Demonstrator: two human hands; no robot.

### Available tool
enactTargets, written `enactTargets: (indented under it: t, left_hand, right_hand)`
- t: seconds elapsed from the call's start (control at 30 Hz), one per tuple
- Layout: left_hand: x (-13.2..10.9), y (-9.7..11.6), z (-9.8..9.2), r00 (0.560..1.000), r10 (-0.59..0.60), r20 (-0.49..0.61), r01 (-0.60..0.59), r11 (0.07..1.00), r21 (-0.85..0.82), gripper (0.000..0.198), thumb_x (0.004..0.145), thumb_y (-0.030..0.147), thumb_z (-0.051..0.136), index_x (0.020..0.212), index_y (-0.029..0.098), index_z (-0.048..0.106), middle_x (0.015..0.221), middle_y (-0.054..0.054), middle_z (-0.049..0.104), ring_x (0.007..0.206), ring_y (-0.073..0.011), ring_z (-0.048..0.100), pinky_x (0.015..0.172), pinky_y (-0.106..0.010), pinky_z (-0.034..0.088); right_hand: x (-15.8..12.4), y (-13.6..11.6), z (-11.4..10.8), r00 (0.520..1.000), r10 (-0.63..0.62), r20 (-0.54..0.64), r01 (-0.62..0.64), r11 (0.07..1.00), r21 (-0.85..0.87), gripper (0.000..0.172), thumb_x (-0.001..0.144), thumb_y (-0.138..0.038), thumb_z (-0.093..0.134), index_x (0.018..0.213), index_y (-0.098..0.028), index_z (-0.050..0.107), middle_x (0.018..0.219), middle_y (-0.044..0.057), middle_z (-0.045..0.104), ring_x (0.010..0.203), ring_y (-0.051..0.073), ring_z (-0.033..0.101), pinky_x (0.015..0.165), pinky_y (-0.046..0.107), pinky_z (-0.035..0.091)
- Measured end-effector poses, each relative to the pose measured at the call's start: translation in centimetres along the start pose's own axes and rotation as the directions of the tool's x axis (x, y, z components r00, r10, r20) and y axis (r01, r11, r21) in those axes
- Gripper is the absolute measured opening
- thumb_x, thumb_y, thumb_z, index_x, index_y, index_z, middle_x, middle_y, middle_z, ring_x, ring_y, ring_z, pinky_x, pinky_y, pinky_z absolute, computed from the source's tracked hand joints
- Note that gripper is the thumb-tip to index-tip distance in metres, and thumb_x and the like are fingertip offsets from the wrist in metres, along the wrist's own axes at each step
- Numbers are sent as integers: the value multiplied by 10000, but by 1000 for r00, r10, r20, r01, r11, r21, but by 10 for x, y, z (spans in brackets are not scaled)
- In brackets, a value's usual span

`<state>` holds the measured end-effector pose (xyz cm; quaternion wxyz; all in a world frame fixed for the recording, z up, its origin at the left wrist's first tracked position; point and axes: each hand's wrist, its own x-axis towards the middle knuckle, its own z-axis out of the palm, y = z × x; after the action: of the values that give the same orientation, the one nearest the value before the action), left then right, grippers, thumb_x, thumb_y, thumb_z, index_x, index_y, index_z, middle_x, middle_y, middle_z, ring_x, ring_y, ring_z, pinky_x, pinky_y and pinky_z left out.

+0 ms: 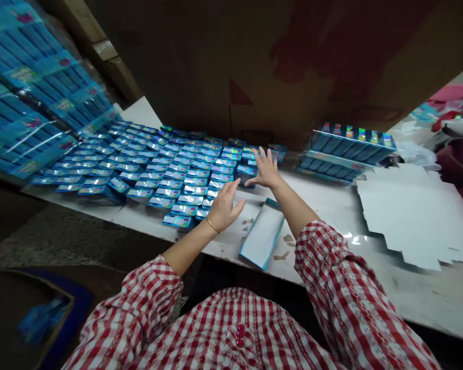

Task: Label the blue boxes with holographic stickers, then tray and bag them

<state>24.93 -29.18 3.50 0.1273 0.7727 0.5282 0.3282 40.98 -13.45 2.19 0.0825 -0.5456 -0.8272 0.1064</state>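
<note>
Rows of small blue boxes (189,180) stand closely packed on the white table. My left hand (224,206), with a gold bangle at the wrist, is over the right front edge of these rows, fingers apart and holding nothing. Farther forward, my right hand (266,168) has its fingers spread beside the boxes at the right end of the rows, with nothing held. An open, shallow tray (263,234), white inside with blue edges, lies on the table between my forearms.
A large brown carton (224,67) rises behind the rows. Wrapped stacks of blue boxes (34,87) stand at the left. Filled blue trays (343,151) sit at the back right, near flat white cardboard sheets (412,216). The table's front edge (139,230) runs before me.
</note>
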Motion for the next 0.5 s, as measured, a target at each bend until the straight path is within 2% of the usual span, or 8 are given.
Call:
enactTargets:
  t: [0.13, 0.23, 0.37, 0.43, 0.5]
  left_hand:
    - [32, -22, -18, 998, -52, -21, 51, 998, -39, 517, 840, 298, 482, 1334, 159, 414, 1263, -135, 500, 1170, -230, 490, 988, -387, 439]
    - [46, -35, -15, 994, -109, 2, 109, 990, -91, 525, 826, 295, 495, 1331, 169, 427, 1235, -126, 522, 1077, -213, 546, 924, -372, 479]
    - [64, -45, 5, 968, -209, 141, 234, 955, -184, 553, 798, 331, 536, 1313, 153, 445, 1217, -126, 546, 1055, -210, 563, 863, -334, 505]
    - [77, -45, 20, 945, -259, 199, 300, 929, -218, 585, 795, 367, 547, 1322, 141, 430, 1259, -136, 536, 1131, -230, 533, 900, -337, 485]
    - [93, -41, 36, 927, -313, 205, 358, 901, -244, 585, 837, 413, 490, 1349, 146, 393, 1313, -137, 515, 1202, -237, 493, 957, -346, 447]
  right_hand:
    - [31, -7, -1, 974, 0, 228, 31, 990, -134, 1207, 554, -655, 702, 1471, -322, -8, 1554, 90, -67, 1384, 421, -96, 974, 727, 186]
    - [33, -2, -2, 961, -34, 275, 88, 978, -187, 1059, 619, -562, 695, 1465, -344, 97, 1557, 75, 20, 1388, 412, 8, 971, 664, 292]
    - [15, 15, -8, 956, -188, 227, 234, 952, -197, 954, 652, -464, 696, 1451, -334, 191, 1538, 76, 147, 1366, 374, 150, 958, 565, 382]
    - [7, 23, -12, 944, -230, 237, 279, 939, -200, 952, 645, -458, 706, 1447, -326, 211, 1530, 81, 177, 1353, 368, 182, 949, 546, 397]
    - [4, 30, -15, 935, -249, 254, 301, 934, -194, 963, 627, -455, 727, 1442, -327, 229, 1530, 81, 184, 1346, 369, 199, 954, 540, 394]
